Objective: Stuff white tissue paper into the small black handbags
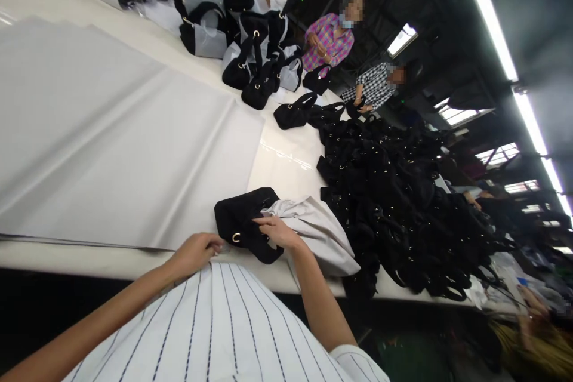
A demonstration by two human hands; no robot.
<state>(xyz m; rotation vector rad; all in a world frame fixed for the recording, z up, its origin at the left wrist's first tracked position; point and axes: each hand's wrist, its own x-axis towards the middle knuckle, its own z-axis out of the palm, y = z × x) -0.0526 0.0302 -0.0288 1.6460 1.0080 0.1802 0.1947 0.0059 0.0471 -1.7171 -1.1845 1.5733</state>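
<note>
A black bag [237,215] with a gold ring lies near the table's front edge, in front of my striped shirt. My left hand [199,252] is at the bag's lower left side, its fingers curled together; what they pinch, if anything, is too small to tell. Over the bag's right part reaches my right hand [277,231], fingers stretched out and touching the black fabric near its handle. Crumpled light grey sheeting [317,230] comes out from the bag's right side and spreads on the table.
Large flat grey sheets [120,143] cover the table's left. A big heap of black bags [389,191] fills the right. Wrapped bags [210,36] stand at the far side, where several people work, one in a plaid shirt [329,42].
</note>
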